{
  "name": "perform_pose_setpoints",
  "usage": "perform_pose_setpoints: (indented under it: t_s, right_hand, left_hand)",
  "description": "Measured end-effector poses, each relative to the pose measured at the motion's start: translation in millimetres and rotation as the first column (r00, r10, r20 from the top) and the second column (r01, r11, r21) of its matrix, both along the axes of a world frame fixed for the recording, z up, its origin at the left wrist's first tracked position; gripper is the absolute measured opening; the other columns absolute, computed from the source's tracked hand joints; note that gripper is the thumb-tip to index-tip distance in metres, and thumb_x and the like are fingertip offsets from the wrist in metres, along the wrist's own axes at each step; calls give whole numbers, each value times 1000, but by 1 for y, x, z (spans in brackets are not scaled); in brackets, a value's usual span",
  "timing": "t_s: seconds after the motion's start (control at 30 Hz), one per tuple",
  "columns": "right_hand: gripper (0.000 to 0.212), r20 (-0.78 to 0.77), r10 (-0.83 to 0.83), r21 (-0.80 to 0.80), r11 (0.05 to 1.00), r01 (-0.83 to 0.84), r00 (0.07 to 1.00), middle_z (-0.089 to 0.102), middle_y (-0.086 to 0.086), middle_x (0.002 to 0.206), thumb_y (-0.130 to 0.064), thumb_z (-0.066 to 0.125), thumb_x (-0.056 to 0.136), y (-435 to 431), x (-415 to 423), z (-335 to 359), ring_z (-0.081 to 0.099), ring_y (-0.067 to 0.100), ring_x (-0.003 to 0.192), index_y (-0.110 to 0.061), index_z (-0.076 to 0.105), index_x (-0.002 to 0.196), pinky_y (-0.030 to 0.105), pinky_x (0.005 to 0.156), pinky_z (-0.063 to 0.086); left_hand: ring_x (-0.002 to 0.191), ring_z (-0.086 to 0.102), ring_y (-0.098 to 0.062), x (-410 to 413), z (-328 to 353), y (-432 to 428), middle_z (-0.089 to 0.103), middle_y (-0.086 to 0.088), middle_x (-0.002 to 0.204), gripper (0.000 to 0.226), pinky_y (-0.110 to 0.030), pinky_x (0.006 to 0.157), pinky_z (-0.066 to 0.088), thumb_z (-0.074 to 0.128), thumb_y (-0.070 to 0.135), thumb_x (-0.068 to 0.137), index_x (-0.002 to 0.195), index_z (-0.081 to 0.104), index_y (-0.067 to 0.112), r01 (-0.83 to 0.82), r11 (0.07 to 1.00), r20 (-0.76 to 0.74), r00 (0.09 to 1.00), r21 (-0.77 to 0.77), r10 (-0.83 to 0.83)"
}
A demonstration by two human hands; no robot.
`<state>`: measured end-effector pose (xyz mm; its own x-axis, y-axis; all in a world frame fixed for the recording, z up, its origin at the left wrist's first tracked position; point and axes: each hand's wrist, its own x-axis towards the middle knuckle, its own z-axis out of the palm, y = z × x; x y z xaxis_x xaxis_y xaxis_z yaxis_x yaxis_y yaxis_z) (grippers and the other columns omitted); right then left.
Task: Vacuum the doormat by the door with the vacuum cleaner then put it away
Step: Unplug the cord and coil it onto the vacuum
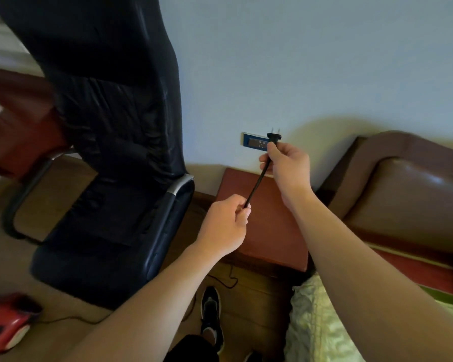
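Gripping the thin black cord under its two-pronged black plug, the right hand hovers beside the blue-framed wall socket; the left hand pinches the cord lower. Prongs point upward: I'd square them to the slots. The red vacuum cleaner lies lower left.

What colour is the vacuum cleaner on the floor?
The vacuum cleaner is mainly red with black parts, shown best in the head view.

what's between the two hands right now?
Head view: only a straight stretch of black cord, pinched by the left hand below and gripped by the right hand just under the plug. A red-brown nightstand sits behind it.
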<state>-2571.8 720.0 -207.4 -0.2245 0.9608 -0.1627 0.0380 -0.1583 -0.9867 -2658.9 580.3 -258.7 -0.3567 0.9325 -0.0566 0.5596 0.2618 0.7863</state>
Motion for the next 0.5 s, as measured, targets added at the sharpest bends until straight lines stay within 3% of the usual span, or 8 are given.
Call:
perform_pose_setpoints:
  t_s: [0.17,0.33,0.5]
  right_hand:
    - [17,-54,46,27,999,-45,997,65,-1,64,-16,58,100,-24,17,49,58,10,53,-12,66,85,27,62,55]
    - [18,-62,106,98,990,-100,992,66,2,68,-17,59,100,-45,30,98,62,15,61,-9,66,86,33,71,60]
    - [19,-62,145,163,978,-133,987,67,2,68,-17,58,101,-68,33,142,60,13,56,-11,66,84,26,60,54]
  left_hand:
    - [68,68,-8,20,41,-24,67,8,77,10,-39,70,61,53,25,104,98,60,29,-30,998,-33,999,48,31]
    - [66,68,-9,36,81,-43,68,7,74,12,-40,70,60,54,24,104,95,61,30,-81,989,-33,996,124,86]
    - [64,68,-14,41,117,-64,69,4,71,13,-42,68,59,55,26,103,94,64,27,-129,975,-25,990,180,136]
